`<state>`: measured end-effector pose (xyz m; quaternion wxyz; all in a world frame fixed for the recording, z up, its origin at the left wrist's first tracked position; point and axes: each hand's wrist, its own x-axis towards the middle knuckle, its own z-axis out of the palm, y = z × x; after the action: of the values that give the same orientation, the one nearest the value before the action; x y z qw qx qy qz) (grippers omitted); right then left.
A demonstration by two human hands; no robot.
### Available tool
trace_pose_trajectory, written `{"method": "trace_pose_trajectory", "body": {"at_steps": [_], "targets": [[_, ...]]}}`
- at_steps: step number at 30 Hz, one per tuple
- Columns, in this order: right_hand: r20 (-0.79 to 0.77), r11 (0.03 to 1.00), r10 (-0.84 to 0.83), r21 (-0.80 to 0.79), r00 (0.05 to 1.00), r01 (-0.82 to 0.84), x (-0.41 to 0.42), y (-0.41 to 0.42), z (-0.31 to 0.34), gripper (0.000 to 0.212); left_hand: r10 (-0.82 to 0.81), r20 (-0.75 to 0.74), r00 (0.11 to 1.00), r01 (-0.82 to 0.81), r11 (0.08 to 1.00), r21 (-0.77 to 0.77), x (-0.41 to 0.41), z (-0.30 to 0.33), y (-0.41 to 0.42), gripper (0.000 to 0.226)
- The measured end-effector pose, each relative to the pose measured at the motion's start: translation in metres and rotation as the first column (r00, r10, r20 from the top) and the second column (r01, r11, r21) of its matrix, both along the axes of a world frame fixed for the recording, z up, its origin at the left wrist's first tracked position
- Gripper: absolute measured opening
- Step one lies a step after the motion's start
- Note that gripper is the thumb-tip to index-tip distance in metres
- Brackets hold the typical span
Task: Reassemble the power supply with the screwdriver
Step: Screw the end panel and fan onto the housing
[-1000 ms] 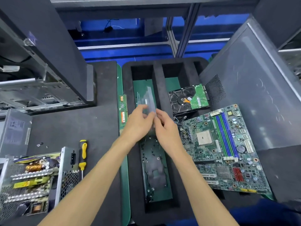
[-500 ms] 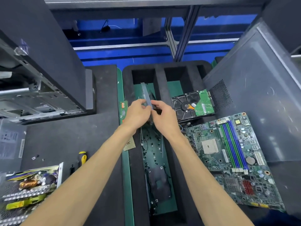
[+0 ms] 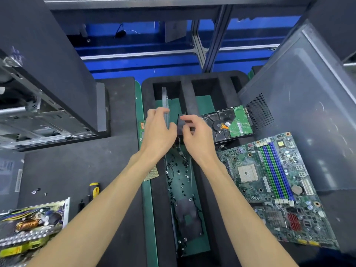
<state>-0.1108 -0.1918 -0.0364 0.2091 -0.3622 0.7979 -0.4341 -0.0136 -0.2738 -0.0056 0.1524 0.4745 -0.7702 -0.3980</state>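
The open power supply [image 3: 28, 228], with its coils and wires exposed, lies at the bottom left. The yellow-and-black screwdriver [image 3: 93, 189] lies beside it on the dark mat, with a few loose screws [image 3: 36, 191] to its left. Both hands are over the black foam tray [image 3: 212, 81], away from these. My left hand [image 3: 158, 132] grips a thin translucent plate [image 3: 164, 101] standing on edge in the tray's left slot. My right hand [image 3: 196, 135] pinches a small dark part [image 3: 181, 122] next to the plate.
Several small black screws and a dark bracket [image 3: 187, 218] lie in the tray's left slot. A hard drive [image 3: 229, 122] and a motherboard [image 3: 273, 185] sit to the right. An open PC case [image 3: 48, 74] stands at left, a grey side panel [image 3: 298, 112] at right. A CPU [image 3: 152, 173] lies near my left forearm.
The plate has turned from flat-facing to edge-on in my left hand. My right hand now pinches a dark part. The view has shifted, pushing the power supply lower left.
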Motion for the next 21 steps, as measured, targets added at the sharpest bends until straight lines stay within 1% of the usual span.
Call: {"method": "trace_pose_trajectory", "body": {"at_steps": [1,2,3,4,5,7,8,10,11,14,16,18,21], "targets": [[-0.024,1.000,-0.017,-0.022,1.000,0.017,-0.001,0.005,0.001,0.030,-0.002,-0.040,0.999,0.001,0.999,-0.039,0.003,0.002,0.005,0.030],[-0.033,0.998,-0.037,-0.046,0.999,0.036,-0.002,0.010,0.001,0.030,-0.022,-0.056,0.998,0.020,0.999,-0.035,0.005,0.003,0.009,0.021],[-0.031,0.996,-0.057,-0.065,0.998,0.055,-0.002,0.016,0.002,0.030,-0.062,-0.046,0.997,0.062,0.998,0.000,0.008,0.004,0.014,0.018],[-0.023,0.994,-0.075,-0.079,0.997,0.073,-0.001,0.022,0.002,0.030,-0.135,-0.007,0.991,0.135,0.989,0.052,0.010,0.004,0.019,0.019],[-0.014,0.992,-0.087,-0.090,0.996,0.085,0.000,0.028,0.001,0.031,-0.244,0.056,0.968,0.237,0.966,0.100,0.012,0.003,0.026,0.021],[0.009,0.989,-0.097,-0.112,0.995,0.097,0.004,0.040,-0.001,0.030,-0.470,0.210,0.857,0.440,0.881,0.176,0.014,-0.004,0.044,0.024],[0.022,0.987,-0.099,-0.124,0.995,0.101,0.006,0.046,-0.002,0.029,-0.539,0.281,0.794,0.498,0.842,0.209,0.015,-0.011,0.056,0.026],[0.048,0.984,-0.106,-0.142,0.993,0.112,0.011,0.059,-0.005,0.027,-0.607,0.393,0.691,0.556,0.793,0.248,0.017,-0.028,0.078,0.021],[0.063,0.982,-0.112,-0.147,0.992,0.120,0.013,0.066,-0.006,0.026,-0.624,0.441,0.645,0.581,0.775,0.249,0.019,-0.037,0.088,0.017],[0.102,0.979,-0.130,-0.146,0.986,0.144,0.018,0.084,-0.012,0.026,-0.620,0.579,0.530,0.631,0.744,0.219,0.023,-0.057,0.107,0.025],[0.126,0.977,-0.137,-0.144,0.983,0.155,0.020,0.097,-0.015,0.027,-0.573,0.632,0.522,0.631,0.758,0.166,0.023,-0.065,0.113,0.027],[0.146,0.976,-0.146,-0.141,0.978,0.167,0.021,0.107,-0.015,0.029,-0.529,0.650,0.546,0.611,0.782,0.123,0.022,-0.070,0.117,0.028],[0.194,0.969,-0.172,-0.146,0.966,0.201,0.022,0.120,-0.015,0.030,-0.501,0.669,0.549,0.588,0.800,0.117,0.022,-0.078,0.123,0.030]]}}
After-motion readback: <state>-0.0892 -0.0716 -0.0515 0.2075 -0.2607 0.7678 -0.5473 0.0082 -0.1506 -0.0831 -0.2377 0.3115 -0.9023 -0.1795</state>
